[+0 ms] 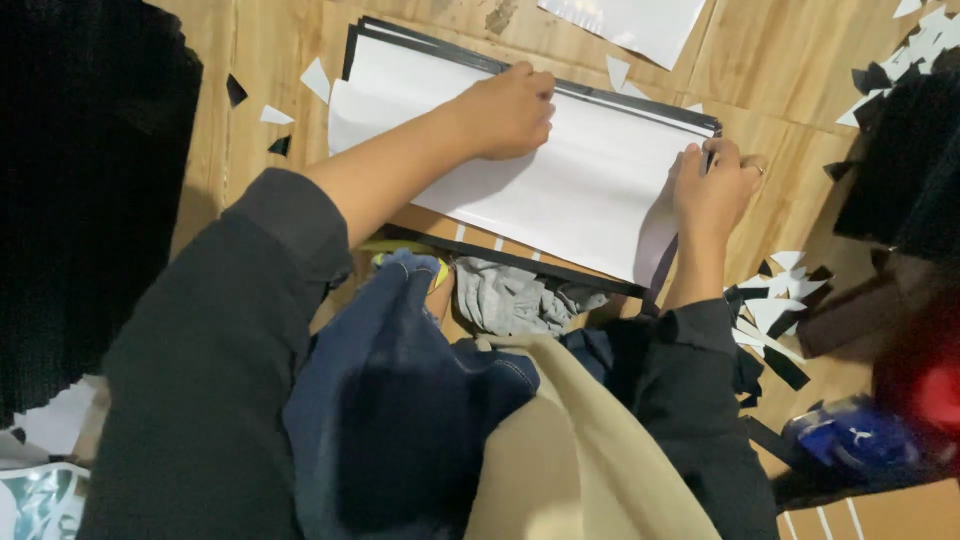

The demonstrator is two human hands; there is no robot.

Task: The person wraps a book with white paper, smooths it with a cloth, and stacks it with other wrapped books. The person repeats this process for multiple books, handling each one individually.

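Paper work on a wooden floor (pixel 250 60). White sheet (pixel 560 190) lies over a black-edged board (pixel 520 262), toward the floor's far edge. Left hand (pixel 510 110) rests fingers curled, knuckles pressing the sheet's far edge, gripping nothing. Right hand (pixel 715 185) pinches the sheet's right corner. Step looks like aligning sheet to board; next calls for steady edge pressure. Paper scraps (pixel 775 300) crowd the right (dark clutter too); room is tight.

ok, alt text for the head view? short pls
Seen from above, a person's left hand presses flat on a large white sheet with black edging, while the right hand grips its right edge. Paper scraps litter the wooden floor.
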